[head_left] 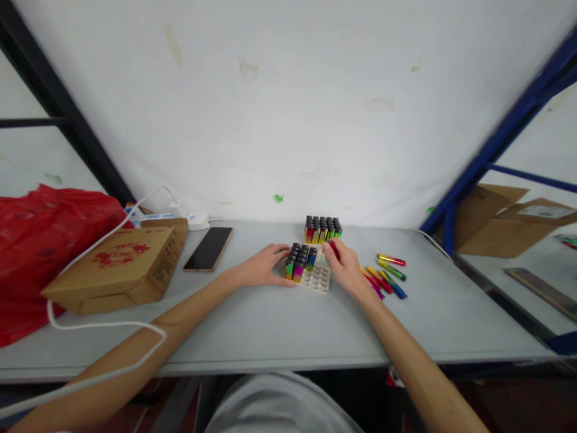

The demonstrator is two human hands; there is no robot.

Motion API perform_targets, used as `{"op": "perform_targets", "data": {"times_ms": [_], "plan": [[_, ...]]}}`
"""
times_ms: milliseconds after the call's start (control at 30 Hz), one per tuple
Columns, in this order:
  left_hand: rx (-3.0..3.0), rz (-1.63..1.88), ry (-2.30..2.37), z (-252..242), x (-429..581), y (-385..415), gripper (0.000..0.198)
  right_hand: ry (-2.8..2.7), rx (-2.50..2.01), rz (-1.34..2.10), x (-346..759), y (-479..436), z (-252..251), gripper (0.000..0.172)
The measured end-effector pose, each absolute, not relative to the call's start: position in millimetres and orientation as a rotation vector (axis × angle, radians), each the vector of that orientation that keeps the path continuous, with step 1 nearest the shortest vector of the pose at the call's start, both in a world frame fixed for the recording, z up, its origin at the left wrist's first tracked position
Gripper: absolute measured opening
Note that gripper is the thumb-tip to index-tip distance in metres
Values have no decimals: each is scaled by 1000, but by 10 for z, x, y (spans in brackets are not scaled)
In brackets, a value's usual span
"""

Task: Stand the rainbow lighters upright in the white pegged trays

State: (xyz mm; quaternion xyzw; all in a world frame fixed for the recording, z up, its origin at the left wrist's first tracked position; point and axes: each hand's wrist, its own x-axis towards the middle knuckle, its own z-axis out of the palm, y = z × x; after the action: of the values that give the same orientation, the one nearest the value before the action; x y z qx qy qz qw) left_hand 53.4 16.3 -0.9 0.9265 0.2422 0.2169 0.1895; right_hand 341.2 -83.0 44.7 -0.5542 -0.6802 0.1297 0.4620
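My right hand (345, 264) is closed on a red lighter (333, 248), held over the back right part of a pale tray (319, 280) with round sockets. Black-topped lighters in several colours (297, 263) stand upright in the tray's left part. Bare sockets show in its front right. Around the tray's left end my left hand (265, 266) is curved, thumb at the near edge and fingers at the far side, holding it. Just behind stands a second block of upright lighters (323, 230). Loose lighters (385, 281) lie on the table right of my right hand.
On the grey table (279, 337), a phone (208, 249) and a cardboard box (117, 264) lie to the left, beside a red plastic bag (54, 234). A white cable (108, 325) crosses above my left forearm. A white wall rises behind; a blue metal frame (451, 222) stands right.
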Motion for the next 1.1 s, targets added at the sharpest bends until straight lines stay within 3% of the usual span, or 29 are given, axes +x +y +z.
{"op": "perform_targets", "data": {"times_ms": [267, 667, 900, 1100], "plan": [[2576, 601, 694, -11, 528, 157, 101, -1974, -1236, 164, 3538, -892, 523, 51], [2589, 604, 690, -4, 542, 156, 97, -2090, -1340, 459, 3562, -843, 388, 46], [2589, 596, 694, 28, 549, 138, 96, -2269, -1375, 47, 3520, -776, 320, 40], [2576, 609, 684, 23, 551, 142, 96, -2311, -1356, 41, 3436, -717, 323, 47]]}}
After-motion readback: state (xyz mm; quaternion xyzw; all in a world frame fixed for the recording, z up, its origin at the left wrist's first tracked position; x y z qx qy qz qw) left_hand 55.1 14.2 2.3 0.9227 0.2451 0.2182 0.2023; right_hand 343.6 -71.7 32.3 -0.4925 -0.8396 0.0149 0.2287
